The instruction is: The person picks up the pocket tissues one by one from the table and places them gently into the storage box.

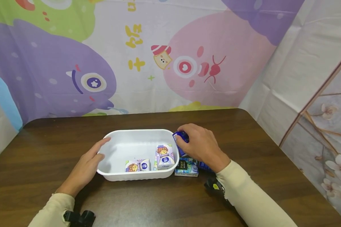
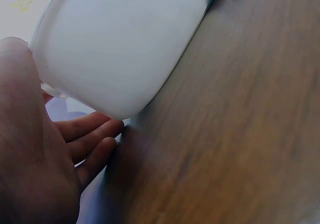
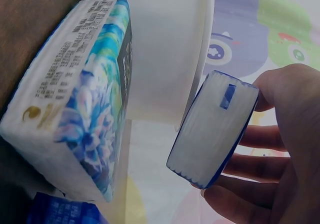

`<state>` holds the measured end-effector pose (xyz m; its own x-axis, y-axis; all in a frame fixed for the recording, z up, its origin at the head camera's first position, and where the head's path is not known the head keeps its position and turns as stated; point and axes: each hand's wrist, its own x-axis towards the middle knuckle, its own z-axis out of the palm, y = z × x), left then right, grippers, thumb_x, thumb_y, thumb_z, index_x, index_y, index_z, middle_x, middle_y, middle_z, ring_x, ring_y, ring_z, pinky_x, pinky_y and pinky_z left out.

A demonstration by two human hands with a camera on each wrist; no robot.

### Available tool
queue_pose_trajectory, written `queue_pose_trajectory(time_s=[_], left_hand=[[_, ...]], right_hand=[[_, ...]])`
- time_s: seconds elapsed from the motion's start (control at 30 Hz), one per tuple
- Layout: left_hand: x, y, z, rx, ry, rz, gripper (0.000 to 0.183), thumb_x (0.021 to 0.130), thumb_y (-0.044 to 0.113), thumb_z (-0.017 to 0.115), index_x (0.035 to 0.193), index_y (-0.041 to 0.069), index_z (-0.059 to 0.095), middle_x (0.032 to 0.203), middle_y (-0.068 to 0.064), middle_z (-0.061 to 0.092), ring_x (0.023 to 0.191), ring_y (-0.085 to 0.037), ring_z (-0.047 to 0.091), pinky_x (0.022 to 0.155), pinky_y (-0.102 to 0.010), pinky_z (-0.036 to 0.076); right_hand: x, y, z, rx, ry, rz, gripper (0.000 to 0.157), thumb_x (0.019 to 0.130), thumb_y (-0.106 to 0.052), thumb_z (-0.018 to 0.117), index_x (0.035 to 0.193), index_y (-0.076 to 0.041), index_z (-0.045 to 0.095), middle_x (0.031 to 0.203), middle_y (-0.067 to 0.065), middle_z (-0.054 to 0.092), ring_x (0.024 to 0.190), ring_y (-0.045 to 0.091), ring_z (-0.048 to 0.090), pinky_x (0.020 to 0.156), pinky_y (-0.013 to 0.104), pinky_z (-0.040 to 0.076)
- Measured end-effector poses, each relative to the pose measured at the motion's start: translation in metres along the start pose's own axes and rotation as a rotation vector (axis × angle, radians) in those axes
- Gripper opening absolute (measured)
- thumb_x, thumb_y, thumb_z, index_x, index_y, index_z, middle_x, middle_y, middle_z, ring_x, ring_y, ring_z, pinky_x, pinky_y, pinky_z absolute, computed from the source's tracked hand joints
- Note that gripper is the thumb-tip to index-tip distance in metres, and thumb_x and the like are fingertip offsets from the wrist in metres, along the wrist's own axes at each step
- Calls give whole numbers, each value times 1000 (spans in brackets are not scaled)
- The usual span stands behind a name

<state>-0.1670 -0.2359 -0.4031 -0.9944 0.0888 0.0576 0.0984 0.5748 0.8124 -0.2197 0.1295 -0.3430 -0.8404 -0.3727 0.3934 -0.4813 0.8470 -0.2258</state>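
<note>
My right hand (image 1: 200,143) pinches a blue tissue pack (image 1: 182,136) between thumb and fingers, just off the tub's right rim. The right wrist view shows the pack's pale, blue-edged end (image 3: 212,129). At the opposite end my left hand (image 1: 86,162) holds the white plastic tub (image 1: 136,176), thumb over the rim and other fingers along the outer wall (image 2: 115,59). Inside the tub, one pale purple cartoon tissue pack (image 1: 164,156) leans at the right end and another (image 1: 137,165) lies by the near wall.
Right of the tub lies a blue-green floral tissue pack (image 1: 186,169), with a dark blue pack (image 1: 205,166) beside it, partly hidden under my right hand. The brown wooden table (image 1: 142,201) ends at a cartoon-print cloth (image 1: 142,91) behind.
</note>
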Motion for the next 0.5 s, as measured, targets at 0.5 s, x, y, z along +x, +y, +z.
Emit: queue_pose_trajectory(time_s=[0.5], left_hand=[[0, -1, 1, 5, 27, 25, 54, 103, 11, 39, 156, 20, 36, 160, -17, 30, 144, -41, 28, 109, -66, 26]], right_hand=[[-2, -8, -1, 43, 63, -79, 31, 93, -40, 64, 113, -18, 71, 114, -2, 69, 99, 15, 67, 84, 39, 57]])
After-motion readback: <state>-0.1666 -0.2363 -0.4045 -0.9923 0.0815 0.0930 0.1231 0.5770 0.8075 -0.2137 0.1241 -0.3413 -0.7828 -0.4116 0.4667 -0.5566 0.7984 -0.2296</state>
